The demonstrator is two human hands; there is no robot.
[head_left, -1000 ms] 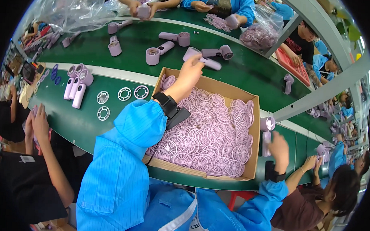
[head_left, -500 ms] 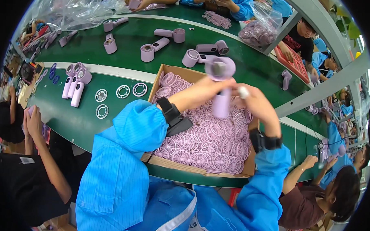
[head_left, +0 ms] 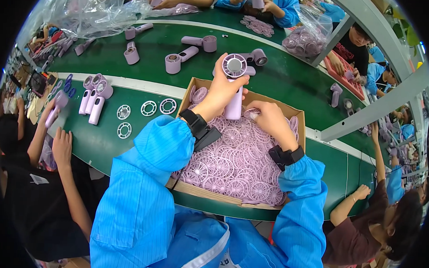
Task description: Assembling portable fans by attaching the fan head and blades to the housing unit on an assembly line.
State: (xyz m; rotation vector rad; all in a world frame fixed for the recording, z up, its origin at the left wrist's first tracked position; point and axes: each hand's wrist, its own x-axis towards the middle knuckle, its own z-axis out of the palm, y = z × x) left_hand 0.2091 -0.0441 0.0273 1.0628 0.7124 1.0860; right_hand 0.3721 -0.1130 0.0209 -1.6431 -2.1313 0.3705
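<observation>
My left hand (head_left: 220, 89) grips a lilac handheld fan (head_left: 234, 102) above the far side of a cardboard box. The fan stands upright, its round head with a spoked ring and silvery centre facing me. My right hand (head_left: 272, 121) is low over the box's far right part, fingers curled and pressed together among the grilles; anything between the fingertips is too hidden to make out. Round lilac fan grilles (head_left: 227, 163) fill the cardboard box (head_left: 298, 113) in front of me. Both wrists wear black bands.
Several lilac fans (head_left: 96, 108) stand grouped at left, beside loose rings (head_left: 148, 108). More fans (head_left: 173, 64) lie on the green conveyor (head_left: 145, 79) beyond. A grey metal post (head_left: 366, 113) slants at right. Co-workers sit on both sides and across.
My hands have come apart. The left has raised the fan and turned its head toward me; the right has moved down and left, away from the fan, to the grilles.
</observation>
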